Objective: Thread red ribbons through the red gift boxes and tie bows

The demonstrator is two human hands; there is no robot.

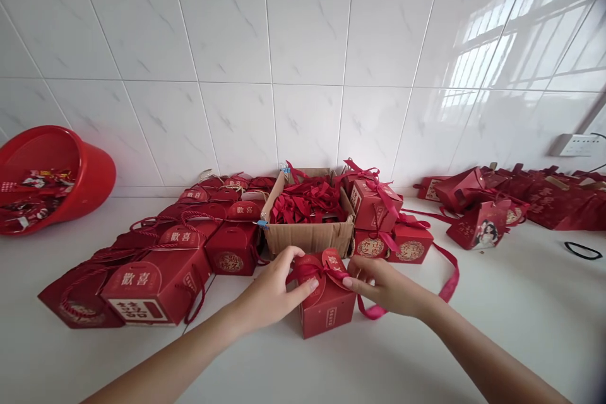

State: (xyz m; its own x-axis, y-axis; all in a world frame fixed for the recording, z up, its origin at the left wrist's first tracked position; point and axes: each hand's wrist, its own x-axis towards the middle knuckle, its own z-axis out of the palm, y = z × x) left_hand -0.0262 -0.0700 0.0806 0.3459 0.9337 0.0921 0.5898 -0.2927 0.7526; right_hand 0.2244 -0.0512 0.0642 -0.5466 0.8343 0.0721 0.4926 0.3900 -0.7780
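Observation:
A red gift box (328, 312) stands upright on the white counter in front of me, one corner turned towards me. A dark red ribbon (323, 270) crosses its folded top and gathers in the middle. My left hand (274, 287) is closed at the box's left side, thumb on the ribbon and fingers behind. On the right, my right hand (391, 284) pinches the ribbon between thumb and curled fingers at the top edge. A loose pink-red ribbon tail (374, 312) hangs below that hand and curls over the counter.
Behind the box is a cardboard box (307, 238) of red ribbons (310, 199). Rows of red gift boxes (156, 284) stand left, with ribboned boxes (409, 243) right. A red tub (97, 167) holds wrapped sweets. Farther right lie folded red cartons (480, 227) and a black band (582, 250).

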